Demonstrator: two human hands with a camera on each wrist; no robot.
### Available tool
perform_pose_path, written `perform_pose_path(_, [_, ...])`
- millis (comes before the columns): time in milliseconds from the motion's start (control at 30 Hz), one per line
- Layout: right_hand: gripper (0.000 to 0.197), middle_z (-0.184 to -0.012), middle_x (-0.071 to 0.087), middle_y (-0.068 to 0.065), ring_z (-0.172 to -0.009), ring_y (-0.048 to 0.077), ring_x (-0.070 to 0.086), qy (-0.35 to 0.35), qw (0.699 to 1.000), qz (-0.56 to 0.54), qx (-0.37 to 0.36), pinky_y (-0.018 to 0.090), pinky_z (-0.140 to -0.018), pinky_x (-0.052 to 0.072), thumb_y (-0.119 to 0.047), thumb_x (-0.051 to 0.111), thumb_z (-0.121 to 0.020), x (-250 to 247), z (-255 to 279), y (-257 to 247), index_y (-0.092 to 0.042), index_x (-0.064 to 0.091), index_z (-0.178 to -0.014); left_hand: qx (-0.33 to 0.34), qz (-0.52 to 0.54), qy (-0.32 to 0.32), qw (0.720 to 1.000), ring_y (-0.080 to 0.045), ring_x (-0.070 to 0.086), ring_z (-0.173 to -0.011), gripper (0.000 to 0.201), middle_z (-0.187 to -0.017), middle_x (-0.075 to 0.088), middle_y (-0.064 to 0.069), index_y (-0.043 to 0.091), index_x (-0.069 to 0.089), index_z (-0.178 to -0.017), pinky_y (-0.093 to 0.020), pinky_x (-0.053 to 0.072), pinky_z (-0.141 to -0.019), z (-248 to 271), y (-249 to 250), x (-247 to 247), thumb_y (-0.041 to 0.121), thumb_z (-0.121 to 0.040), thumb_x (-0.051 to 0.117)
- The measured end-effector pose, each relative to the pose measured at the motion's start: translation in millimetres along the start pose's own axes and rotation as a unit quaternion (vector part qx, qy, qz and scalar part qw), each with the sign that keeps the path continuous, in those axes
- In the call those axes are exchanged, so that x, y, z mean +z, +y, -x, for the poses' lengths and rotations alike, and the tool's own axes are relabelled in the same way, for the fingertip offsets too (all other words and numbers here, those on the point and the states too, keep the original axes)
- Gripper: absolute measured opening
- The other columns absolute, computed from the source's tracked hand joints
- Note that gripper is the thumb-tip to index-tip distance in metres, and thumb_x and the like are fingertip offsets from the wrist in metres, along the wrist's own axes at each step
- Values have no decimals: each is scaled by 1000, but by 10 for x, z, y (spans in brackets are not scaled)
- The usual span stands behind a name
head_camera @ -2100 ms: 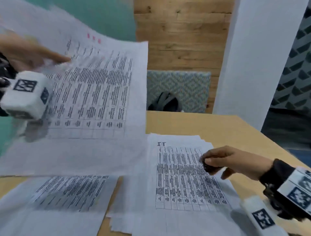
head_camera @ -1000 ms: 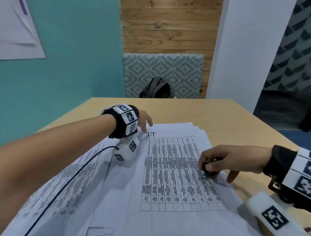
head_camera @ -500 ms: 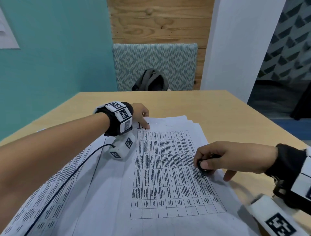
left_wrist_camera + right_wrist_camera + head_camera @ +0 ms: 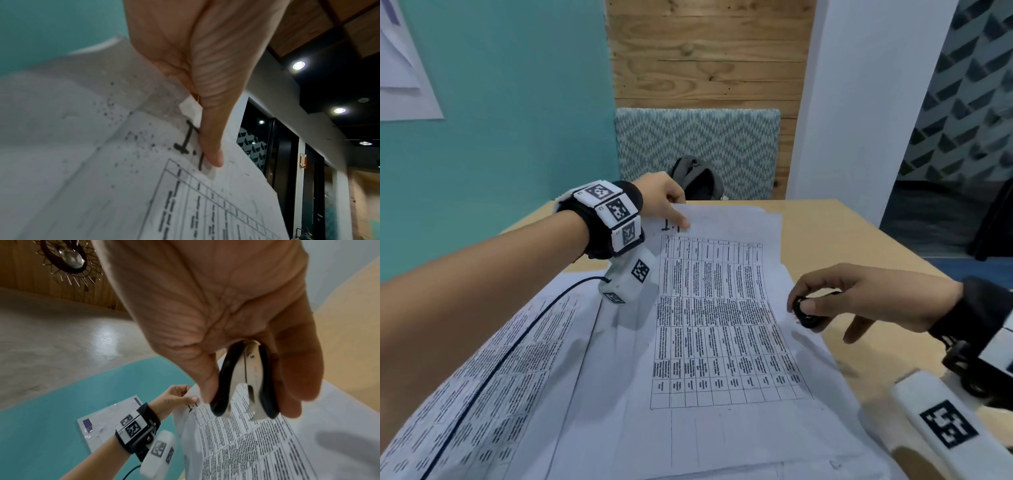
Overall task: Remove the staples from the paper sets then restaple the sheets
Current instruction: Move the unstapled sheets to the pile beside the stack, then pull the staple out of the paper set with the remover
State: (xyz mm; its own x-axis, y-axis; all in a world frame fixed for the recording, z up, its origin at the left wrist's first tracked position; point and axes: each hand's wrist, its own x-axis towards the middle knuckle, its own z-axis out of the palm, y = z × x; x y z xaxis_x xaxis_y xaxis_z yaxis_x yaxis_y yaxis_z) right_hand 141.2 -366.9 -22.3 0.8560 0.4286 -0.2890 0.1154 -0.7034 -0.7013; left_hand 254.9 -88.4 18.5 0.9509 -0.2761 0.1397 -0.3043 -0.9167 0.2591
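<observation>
A stapled paper set printed with a table lies on the wooden table. My left hand pinches its top-left corner between thumb and fingers and holds that corner slightly raised; the left wrist view shows the thumb pressed beside the printed heading. My right hand hovers over the set's right edge and grips a black staple remover. In the right wrist view the staple remover points its metal claws down at the sheet. No staple can be made out.
A second spread of printed sheets lies to the left under my left forearm. A dark backpack sits against a patterned cushion beyond the table's far edge. A white pillar stands at the right.
My left hand put down a lifted sheet, reached to the set's top-left corner and raised it. My right hand lifted the staple remover off the page toward the right edge.
</observation>
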Motion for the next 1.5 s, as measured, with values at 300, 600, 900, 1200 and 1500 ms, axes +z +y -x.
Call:
perform_pose_path(300, [15,-86,67,-2,-83,12,63,97,995,-4,-13,23,-60,49,-24,53,-93,-241,45,-150,-18,66,-96,36,29,141,989,-16,53,-75,15,-77,60,-3,9,68,-84,-23,36,-68,229,139,-477,22,-79,71])
perform_pose_path(600, [11,-92,62,2,-81,12,62,253,948,-107,-158,19,-56,52,-20,50,-95,-586,-69,-609,-19,61,-97,114,32,439,891,-16,54,-77,30,-86,65,-8,7,65,-85,-32,49,-72,431,469,-1130,34,-74,73])
perform_pose_path(900, [33,-92,72,0,-88,16,70,148,890,-260,-343,19,-52,53,-36,76,-57,-638,238,-675,-26,71,-87,239,-43,427,871,-13,54,-74,24,-77,59,5,13,66,-83,-26,44,-68,1110,627,-1144,37,-80,65])
perform_pose_path(1200, [47,-95,71,14,-84,28,70,16,917,-263,-298,23,-50,52,-49,83,-57,-258,406,-418,-20,71,-91,241,93,72,963,3,56,-64,23,-71,69,8,30,65,-79,-11,43,-61,1360,419,-1156,52,-73,63])
perform_pose_path(1500, [52,-91,70,19,-79,28,70,52,902,-300,-307,23,-47,50,-50,86,-51,-231,541,-311,-14,71,-86,207,323,-71,921,-11,68,-88,33,-94,74,-2,16,75,-88,-21,53,-81,1628,-63,-981,46,-74,72])
